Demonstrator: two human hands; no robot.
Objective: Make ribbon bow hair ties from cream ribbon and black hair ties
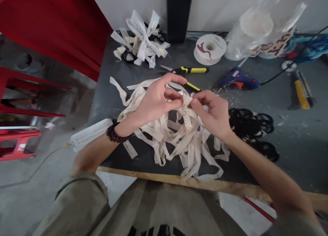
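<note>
Both hands meet over a loose heap of cream ribbon (161, 148) on the dark table. Thumb and fingers of my left hand (160, 97) pinch the top of a printed ribbon piece (187, 116), with the index finger raised. From the other side, my right hand (212, 111) grips the same piece between thumb and fingertips. The piece hangs down over the heap. Just beyond the hands lie yellow-and-black scissors (193, 70), partly covered. Black hair ties (246, 125) are piled beside my right wrist.
Finished-looking white bows (145, 41) sit at the back left. A ribbon spool (210, 48), a blue glue gun (238, 79) with its cord, a plastic-wrapped roll (256, 24) and a yellow cutter (302, 90) stand or lie to the right. A wooden edge (153, 176) runs along the front.
</note>
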